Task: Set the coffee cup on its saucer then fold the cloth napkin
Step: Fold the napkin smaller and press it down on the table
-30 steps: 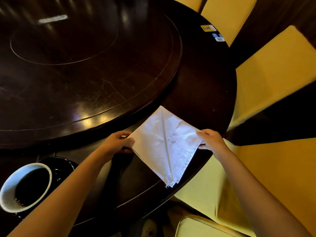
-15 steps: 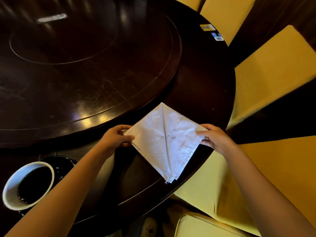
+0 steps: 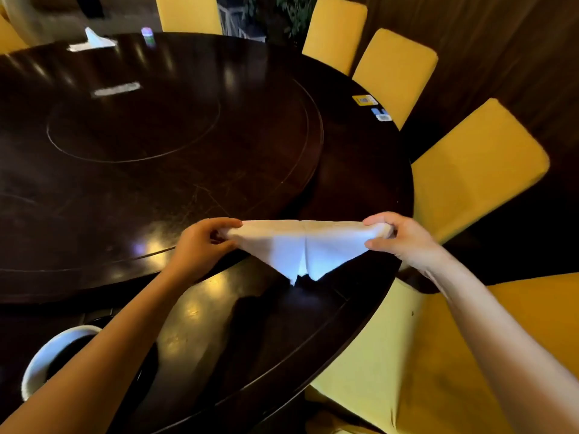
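At lower left the white, round-rimmed coffee cup (image 3: 40, 361) sits by the glossy dark wooden table (image 3: 188, 151), half hidden by a forearm. The left hand (image 3: 200, 245) and right hand (image 3: 407, 239) each pinch a corner of the soft white cloth napkin (image 3: 300, 245). It is stretched into a creased, downward-pointing triangle over the table's near rim, beside yellow fabric-covered chairs (image 3: 470, 170).

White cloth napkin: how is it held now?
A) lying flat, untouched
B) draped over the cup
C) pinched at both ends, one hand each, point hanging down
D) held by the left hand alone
C: the left hand and right hand each pinch one end of the white cloth napkin, its point hanging downward.
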